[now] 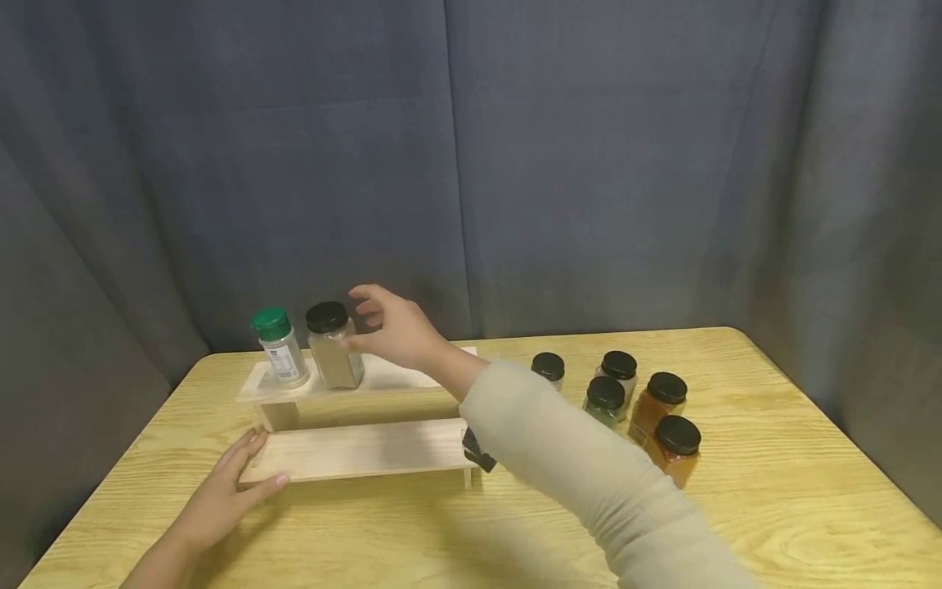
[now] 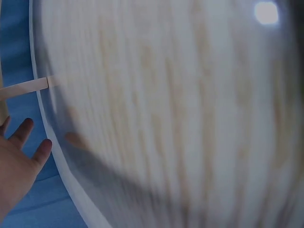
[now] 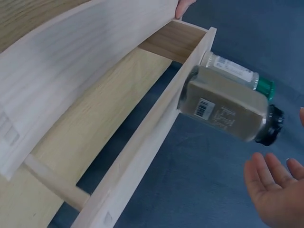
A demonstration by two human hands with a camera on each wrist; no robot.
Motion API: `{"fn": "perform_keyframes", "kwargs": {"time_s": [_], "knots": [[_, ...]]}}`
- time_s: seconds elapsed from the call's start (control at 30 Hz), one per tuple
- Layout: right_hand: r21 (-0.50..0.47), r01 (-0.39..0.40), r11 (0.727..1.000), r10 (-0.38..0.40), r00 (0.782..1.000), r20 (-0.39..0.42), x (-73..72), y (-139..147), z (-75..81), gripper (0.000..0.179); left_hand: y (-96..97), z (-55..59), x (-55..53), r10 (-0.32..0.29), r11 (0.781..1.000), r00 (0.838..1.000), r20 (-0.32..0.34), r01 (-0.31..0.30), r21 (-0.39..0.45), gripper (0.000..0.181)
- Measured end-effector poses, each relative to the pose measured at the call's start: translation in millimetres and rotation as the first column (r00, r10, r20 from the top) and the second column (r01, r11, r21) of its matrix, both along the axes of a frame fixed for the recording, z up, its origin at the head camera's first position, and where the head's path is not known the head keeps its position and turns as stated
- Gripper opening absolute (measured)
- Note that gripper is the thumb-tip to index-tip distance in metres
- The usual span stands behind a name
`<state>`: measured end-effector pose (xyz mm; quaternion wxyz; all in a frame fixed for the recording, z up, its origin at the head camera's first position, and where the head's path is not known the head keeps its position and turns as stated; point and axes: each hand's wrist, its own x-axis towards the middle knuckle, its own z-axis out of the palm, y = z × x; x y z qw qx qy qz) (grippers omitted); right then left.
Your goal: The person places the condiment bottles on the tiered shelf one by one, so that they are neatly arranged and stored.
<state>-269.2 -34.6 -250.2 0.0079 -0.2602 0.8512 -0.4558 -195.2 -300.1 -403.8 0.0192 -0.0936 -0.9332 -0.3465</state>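
Note:
A square clear jar with a black lid point(image 1: 334, 352) and tan powder stands on the upper shelf of a pale wooden two-tier rack point(image 1: 397, 372). To its left is a shaker bottle with a green cap point(image 1: 285, 352). My right hand point(image 1: 397, 331) is just right of the black-lidded jar, fingers loosely bent; the right wrist view reveals a gap between this hand point(image 3: 280, 190) and the jar point(image 3: 225, 104). At the lower shelf point(image 1: 368, 450), my left hand point(image 1: 224, 495) touches the left end, fingers and thumb spread. In the left wrist view the left hand point(image 2: 19, 166) has extended fingers.
Several black-lidded jars stand on the wooden table point(image 1: 773, 458) right of the rack, among them a jar with orange-brown contents point(image 1: 673, 450) and one with green contents point(image 1: 605, 401). A dark curtain point(image 1: 589, 164) hangs behind the table. A small black device point(image 1: 478, 450) shows beside my right sleeve.

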Motion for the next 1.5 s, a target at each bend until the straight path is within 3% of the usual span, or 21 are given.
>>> {"fn": "perform_keyframes", "kwargs": {"time_s": [0.2,0.67,1.2,1.5], "knots": [[-0.042,-0.048,0.998,0.048,0.999,-0.003,11.5,24,5.2,0.057,2.7,2.9,-4.8,-0.005,1.0,1.0,0.011,0.005,-0.005,0.076],[-0.088,-0.078,0.993,0.076,0.997,-0.026,43.3,80,16.5,0.05,7.0,7.1,-13.3,-0.012,1.0,1.0,0.005,0.012,-0.028,0.079],[-0.154,0.001,0.988,0.001,1.0,0.012,68.7,142,5.1,0.048,8.9,6.4,-12.7,-0.02,0.998,1.0,0.008,0.02,-0.052,0.077],[-0.142,0.073,0.987,-0.069,0.997,0.03,80.5,175,-6.8,0.05,11.4,5.4,-13.4,-0.035,0.998,0.999,0.01,0.036,-0.051,0.077]]}}
